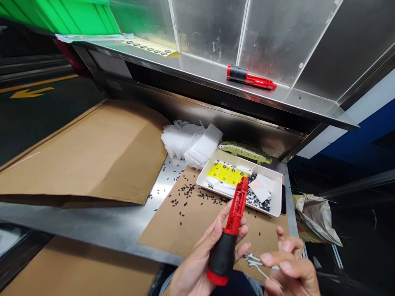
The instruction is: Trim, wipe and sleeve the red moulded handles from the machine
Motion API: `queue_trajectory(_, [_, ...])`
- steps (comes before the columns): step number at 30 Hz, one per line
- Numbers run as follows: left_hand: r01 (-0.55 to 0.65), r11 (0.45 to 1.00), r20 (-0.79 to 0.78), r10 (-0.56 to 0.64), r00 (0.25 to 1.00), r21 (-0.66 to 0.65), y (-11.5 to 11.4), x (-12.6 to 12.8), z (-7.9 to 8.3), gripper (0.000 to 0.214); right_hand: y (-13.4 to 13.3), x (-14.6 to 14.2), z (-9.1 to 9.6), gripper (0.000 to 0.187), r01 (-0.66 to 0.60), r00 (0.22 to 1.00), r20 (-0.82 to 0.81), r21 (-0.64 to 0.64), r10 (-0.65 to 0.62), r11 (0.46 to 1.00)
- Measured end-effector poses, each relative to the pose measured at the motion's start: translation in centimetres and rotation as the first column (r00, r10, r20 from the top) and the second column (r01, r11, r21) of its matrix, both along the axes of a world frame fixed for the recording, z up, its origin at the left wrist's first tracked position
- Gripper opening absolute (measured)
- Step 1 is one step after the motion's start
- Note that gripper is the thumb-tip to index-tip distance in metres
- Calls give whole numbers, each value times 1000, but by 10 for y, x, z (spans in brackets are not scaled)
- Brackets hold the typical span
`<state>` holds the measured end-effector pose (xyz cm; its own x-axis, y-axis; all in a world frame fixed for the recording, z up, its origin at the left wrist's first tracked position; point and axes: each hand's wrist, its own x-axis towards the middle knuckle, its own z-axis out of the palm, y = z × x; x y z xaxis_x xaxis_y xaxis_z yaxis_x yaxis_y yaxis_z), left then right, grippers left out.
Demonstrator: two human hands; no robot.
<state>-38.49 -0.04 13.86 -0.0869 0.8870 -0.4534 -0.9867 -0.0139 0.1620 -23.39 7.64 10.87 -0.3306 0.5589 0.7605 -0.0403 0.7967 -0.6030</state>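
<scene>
Red-and-black tool housing (pixel 230 236): in left hand (pixel 205 250), long axis pointing away, leaning right.
Left grip: wrapped around housing.
Right hand (pixel 293 261): grip pinching metal-ended pale leads (pixel 255 263), just right of housing.

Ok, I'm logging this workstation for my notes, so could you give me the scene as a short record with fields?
Left hand: holds a red-and-black plastic housing
Right hand: pinches small metallic pieces with a pale wire, details blurred
White tray: contains a yellow label sheet and small parts
Cardboard sheet: beneath the tray, scattered with black pieces
Metal shelf: bears a second housing, lying down
</scene>
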Motion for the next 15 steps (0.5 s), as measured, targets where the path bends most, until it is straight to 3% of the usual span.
queue_trajectory(9, [-7, 1000, -46, 6, 999, -20, 1, -4, 0, 43, 2, 0, -6, 21, -29, 991, 132, 117, 14, 993])
queue_trajectory(12, [-5, 1000, -50, 4, 999, -16, 2, -4, 0, 41, 0, -2, -6, 21, -30, 991, 135, 90, 18, 995])
queue_trajectory(15, [-13, 1000, -10, 13, 1000, -7, 4, -5, -2, 36, 1, -5, -10, 25, -6, 1000, 14, 13, 5, 1000])
